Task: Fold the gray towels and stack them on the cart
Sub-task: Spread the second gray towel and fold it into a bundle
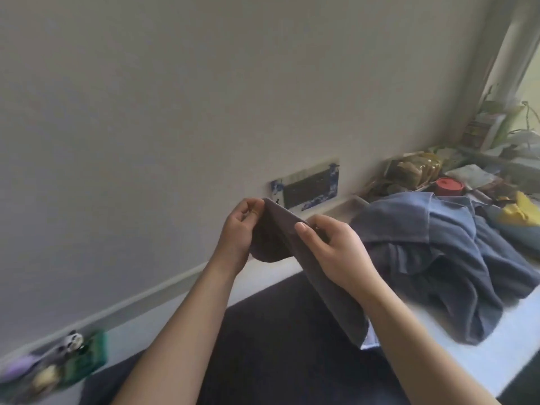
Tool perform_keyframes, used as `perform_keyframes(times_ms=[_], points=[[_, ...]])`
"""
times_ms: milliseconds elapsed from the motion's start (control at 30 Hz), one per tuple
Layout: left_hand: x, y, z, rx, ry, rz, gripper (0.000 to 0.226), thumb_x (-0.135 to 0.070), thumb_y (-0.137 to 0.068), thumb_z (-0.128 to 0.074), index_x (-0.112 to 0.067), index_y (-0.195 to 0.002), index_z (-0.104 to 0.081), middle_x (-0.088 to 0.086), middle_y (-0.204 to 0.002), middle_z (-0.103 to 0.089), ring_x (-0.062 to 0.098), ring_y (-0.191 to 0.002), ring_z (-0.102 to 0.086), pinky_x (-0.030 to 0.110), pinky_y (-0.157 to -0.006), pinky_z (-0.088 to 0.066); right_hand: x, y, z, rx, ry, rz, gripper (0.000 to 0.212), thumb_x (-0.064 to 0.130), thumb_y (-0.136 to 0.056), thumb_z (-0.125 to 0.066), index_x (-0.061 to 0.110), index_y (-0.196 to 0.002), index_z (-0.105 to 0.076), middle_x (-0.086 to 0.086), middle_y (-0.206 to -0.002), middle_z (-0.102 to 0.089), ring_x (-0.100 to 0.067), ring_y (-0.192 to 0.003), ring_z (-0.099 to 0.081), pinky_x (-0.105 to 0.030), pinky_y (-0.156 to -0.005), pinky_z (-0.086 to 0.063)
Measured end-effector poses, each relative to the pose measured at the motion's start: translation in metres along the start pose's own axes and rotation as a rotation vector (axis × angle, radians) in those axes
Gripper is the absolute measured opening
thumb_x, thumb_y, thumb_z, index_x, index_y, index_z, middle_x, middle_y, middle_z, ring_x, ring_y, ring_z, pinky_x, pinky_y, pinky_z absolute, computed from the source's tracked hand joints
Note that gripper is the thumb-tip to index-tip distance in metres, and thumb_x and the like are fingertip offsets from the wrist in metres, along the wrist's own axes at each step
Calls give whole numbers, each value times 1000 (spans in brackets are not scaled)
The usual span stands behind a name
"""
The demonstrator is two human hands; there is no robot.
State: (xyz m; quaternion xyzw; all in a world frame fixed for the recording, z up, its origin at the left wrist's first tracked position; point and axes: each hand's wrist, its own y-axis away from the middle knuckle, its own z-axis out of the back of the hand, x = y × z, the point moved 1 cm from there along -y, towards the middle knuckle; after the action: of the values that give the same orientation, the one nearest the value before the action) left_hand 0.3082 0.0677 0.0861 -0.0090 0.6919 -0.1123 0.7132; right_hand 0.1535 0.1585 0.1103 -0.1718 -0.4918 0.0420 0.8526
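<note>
Against a plain pale wall, a white worktop at right carries a rumpled heap of blue-gray towels. Beside the heap, lifted in the air, a dark gray towel hangs between two bare hands: left hand and right hand, each grip pinching its upper edge.

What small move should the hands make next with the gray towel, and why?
Probably draw the hands apart to stretch the top edge flat. The left hand and right hand pinch the gray towel close together, so it hangs bunched, not yet folded, beside the towel pile.
</note>
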Motion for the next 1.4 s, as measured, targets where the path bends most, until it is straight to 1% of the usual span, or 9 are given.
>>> perform_keyframes(times_ms=[367, 533, 667, 800, 900, 967, 1133, 1233, 1400], points=[[108, 183, 232, -465, 420, 345, 16, -32, -81, -59, -17, -86, -61, -1, -74, -65, 11, -67, -62, 26, -68, -51, 67, 130, -267, 531, -30, -161, 34, 37, -93, -48, 8, -81, -60, -5, -74, -64, -18, -69, -56, -31, -59, -39], [181, 274, 275, -583, 344, 693, 37, -38, -98, -44, -26, -133, -49, -3, -134, -52, 18, -122, -50, 35, -101, -41, 28, 190, -356, 835, 109, -293, 26, 29, -94, -51, 9, -81, -62, 2, -67, -56, -16, -65, -50, -27, -58, -33], [215, 321, 286, -559, 112, 908, 49, -52, -96, -37, -21, -131, -50, 3, -136, -52, 23, -123, -50, 47, -106, -39, 14, 218, -383, 1093, -70, -491, 18, 15, -96, -47, 11, -99, -65, -3, -76, -66, -6, -51, -64, -16, -48, -47], [206, 344, 275, -484, -278, 903, 24, -41, -92, -55, -18, -85, -58, 7, -98, -66, 24, -102, -61, 33, -89, -46, 3, 221, -376, 934, 95, -309, 23, 15, -95, -47, 18, -108, -66, 4, -88, -64, -1, -67, -59, -9, -57, -42], [206, 357, 260, -410, -475, 945, 41, -45, -84, -63, -4, -89, -61, 15, -95, -67, 29, -95, -62, 33, -72, -44, -15, 217, -360, 763, 241, -231, 25, 17, -95, -45, 18, -112, -63, 1, -107, -62, -17, -97, -55, -21, -74, -40], [198, 360, 251, -410, -525, 953, 43, -44, -88, -58, -1, -95, -59, 16, -100, -65, 31, -100, -60, 34, -77, -43, -28, 215, -348, 689, 391, -167, 29, 20, -95, -43, 15, -115, -62, -4, -115, -60, -26, -108, -51, -32, -85, -40], [141, 361, 235, -715, -329, 588, 18, -30, -94, -53, -16, -83, -55, 6, -87, -65, 22, -87, -62, 34, -77, -45, -46, 201, -306, 345, 557, -88, 30, 20, -87, -53, 10, -113, -64, -15, -115, -61, -40, -107, -50, -44, -91, -39], [147, 380, 254, -754, -519, 678, 27, -32, -93, -53, -8, -81, -53, 12, -84, -63, 31, -86, -60, 37, -72, -44, -56, 199, -291, 422, 673, -136, 39, 30, -93, -47, 20, -131, -50, -6, -139, -44, -32, -127, -34, -41, -105, -24], [186, 406, 266, -467, -780, 1046, 27, -34, -93, -46, -9, -85, -53, 15, -99, -66, 34, -96, -60, 33, -74, -43, -78, 222, -294, 657, 859, -176, 51, 47, -97, -29, 33, -145, -24, -5, -157, -13, -26, -142, -13, -41, -116, -9]])
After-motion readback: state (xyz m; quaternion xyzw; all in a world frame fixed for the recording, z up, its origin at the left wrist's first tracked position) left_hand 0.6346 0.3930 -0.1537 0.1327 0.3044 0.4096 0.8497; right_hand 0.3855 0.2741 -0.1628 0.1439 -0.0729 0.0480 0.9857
